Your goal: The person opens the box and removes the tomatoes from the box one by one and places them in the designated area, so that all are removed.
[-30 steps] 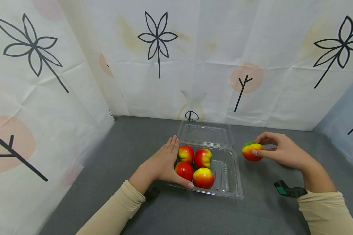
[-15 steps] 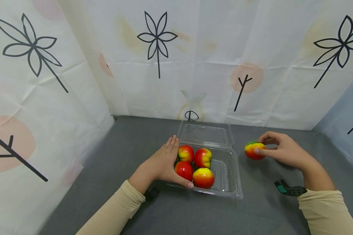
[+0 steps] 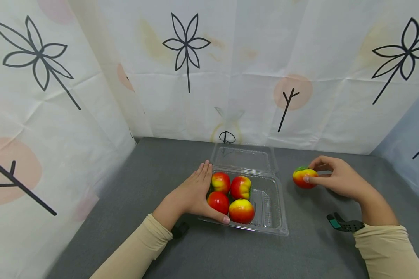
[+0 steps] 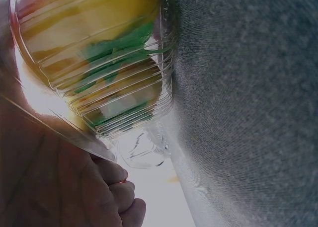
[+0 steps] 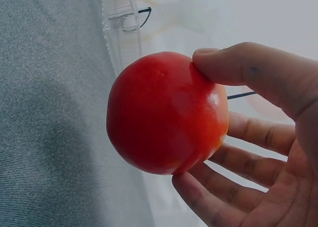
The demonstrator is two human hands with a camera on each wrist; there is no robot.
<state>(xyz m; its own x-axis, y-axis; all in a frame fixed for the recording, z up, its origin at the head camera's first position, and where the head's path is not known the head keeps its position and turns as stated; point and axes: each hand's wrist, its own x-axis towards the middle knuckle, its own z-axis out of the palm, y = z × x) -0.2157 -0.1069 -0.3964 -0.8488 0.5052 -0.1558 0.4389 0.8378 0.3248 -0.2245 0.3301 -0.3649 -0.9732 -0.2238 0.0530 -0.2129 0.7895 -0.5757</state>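
In the head view, my right hand (image 3: 342, 176) pinches a red-and-yellow tomato-like fruit (image 3: 304, 178) with a green leafy top, held above the table right of the clear plastic box. The right wrist view shows the fruit's smooth red underside (image 5: 164, 113) between thumb and fingertips. My left hand (image 3: 192, 195) rests along the left side of the clear plastic box (image 3: 274, 217), fingers straight, thumb over its front edge. Several similar fruits (image 3: 241, 211) sit in the box's left part, partly hidden by the left hand. Its lid (image 3: 246, 158) lies folded back, away from me.
A grey cloth-covered table (image 3: 241, 255) lies beneath everything. White patterned fabric (image 3: 227, 77) hangs as a wall behind the table and on both sides. A black-and-green strap device (image 3: 343, 224) sits at my right wrist.
My right hand has shifted a little to the right and slightly upward in the head view, carrying the fruit farther from the box. The left hand and box stay still.
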